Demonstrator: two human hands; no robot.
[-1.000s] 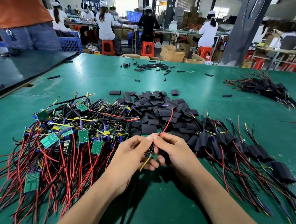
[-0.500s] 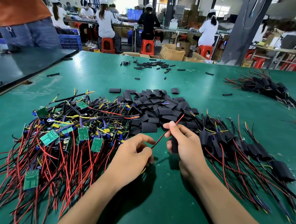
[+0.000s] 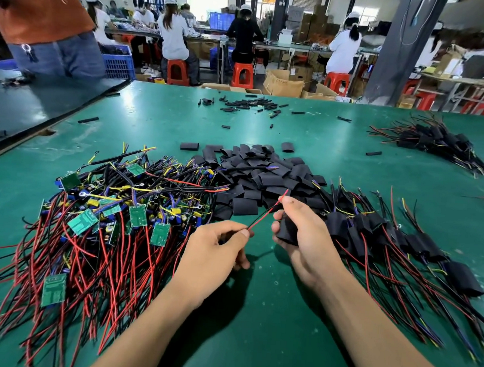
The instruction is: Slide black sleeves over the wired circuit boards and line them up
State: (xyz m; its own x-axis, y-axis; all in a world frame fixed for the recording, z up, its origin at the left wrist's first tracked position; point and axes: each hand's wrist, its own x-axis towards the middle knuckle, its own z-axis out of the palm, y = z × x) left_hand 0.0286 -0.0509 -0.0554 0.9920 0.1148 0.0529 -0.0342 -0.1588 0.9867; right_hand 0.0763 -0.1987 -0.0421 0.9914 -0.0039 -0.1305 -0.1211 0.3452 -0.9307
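Far left, we see the tangle of bare boards [image 3: 114, 221]: light, springy, wires snagging one another. Next the left hand [image 3: 213, 255], knuckles up, thumb and forefinger pinching the red wire [image 3: 266, 213] at its near end. It's thin and floppy, so we reckon a hold closer to the sleeve mouth would guide it best. Just beside it the right hand [image 3: 310, 244], fingers curled round a black sleeve [image 3: 287, 233], soft and easily squashed flat; the board is probably inside, we can't tell. Finished pieces [image 3: 401, 244] lie in a row at right

Factory floor: capped workers [image 3: 173, 37], assembly benches [image 3: 296, 48]
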